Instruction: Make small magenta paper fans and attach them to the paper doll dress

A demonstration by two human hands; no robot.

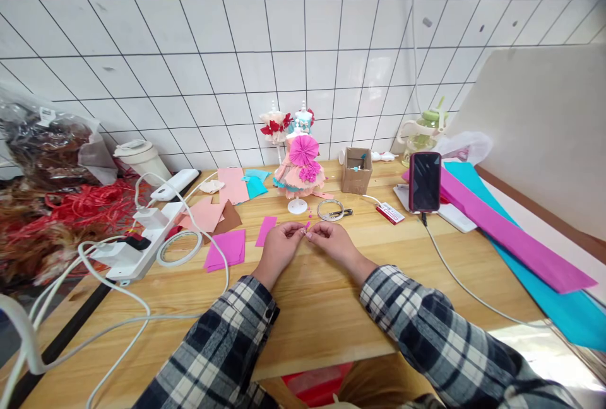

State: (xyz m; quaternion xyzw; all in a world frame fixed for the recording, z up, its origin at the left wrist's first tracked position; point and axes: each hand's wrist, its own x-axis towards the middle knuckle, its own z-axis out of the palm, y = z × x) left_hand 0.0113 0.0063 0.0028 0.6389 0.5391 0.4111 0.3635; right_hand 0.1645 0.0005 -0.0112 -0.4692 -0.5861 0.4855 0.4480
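1. At the middle of the wooden surface [331, 308], two hands meet: the left hand [279, 246] and the right hand [332, 242], both in plaid sleeves, fingertips pressed together on one tiny pink paper scrap [307, 227]
2. Just far of the hands stands one paper-dress figure [300, 169] on a white foot, with two smaller figures behind it
3. To the left lie two pink paper sheets: a narrow strip [266, 230] and a larger stack [227, 249]; beside them one tape ring [178, 248] and one white power strip [137, 242]
4. To the right stand one cardboard box [356, 170] and one upright phone [425, 181], with its cable trailing near
5. At the far right lie two long paper rolls, one magenta [511, 235], one turquoise [563, 308]
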